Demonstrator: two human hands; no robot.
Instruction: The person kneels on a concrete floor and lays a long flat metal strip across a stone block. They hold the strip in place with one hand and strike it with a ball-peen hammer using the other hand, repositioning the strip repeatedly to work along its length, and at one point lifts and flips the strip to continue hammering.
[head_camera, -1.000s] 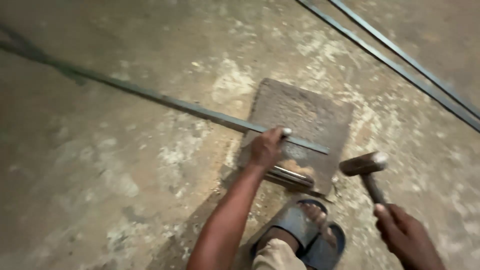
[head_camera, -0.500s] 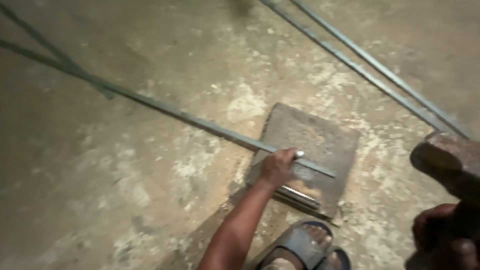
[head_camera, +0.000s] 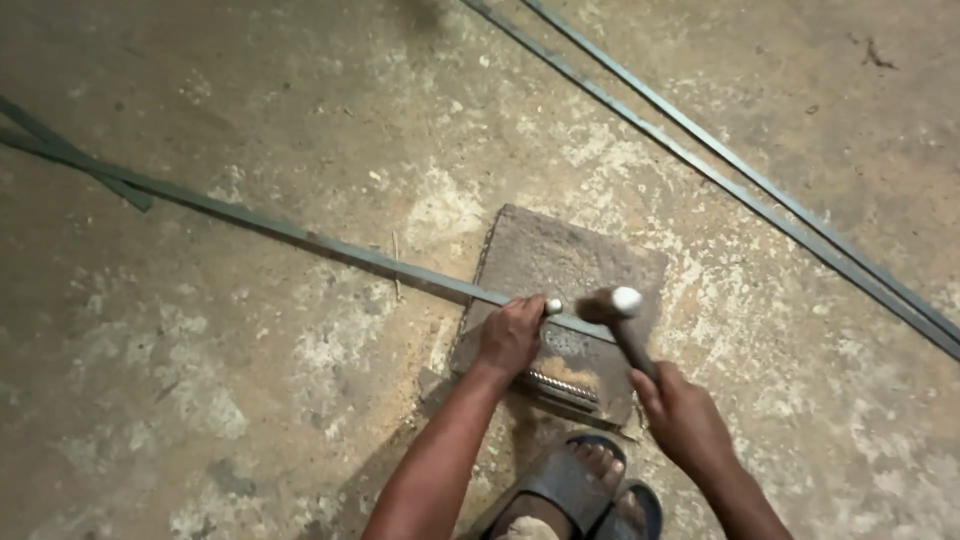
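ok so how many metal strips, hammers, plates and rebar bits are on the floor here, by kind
flat metal strips: 4 (one held on the plate, one short crossing it, two at upper right)
hammer: 1
metal plate: 1
ribbed rebar piece: 1
total: 7

1. Left hand (head_camera: 512, 335) reaching forward from a bare, nearly straight forearm, palm down, fingers curled shut, thumb tip pointing right.
2. Right hand (head_camera: 685, 418) lower and to the right, fist clenched, wrist angled up-left, forearm bare.
3. Sandalled foot (head_camera: 580, 485) planted between both forearms, toes forward.
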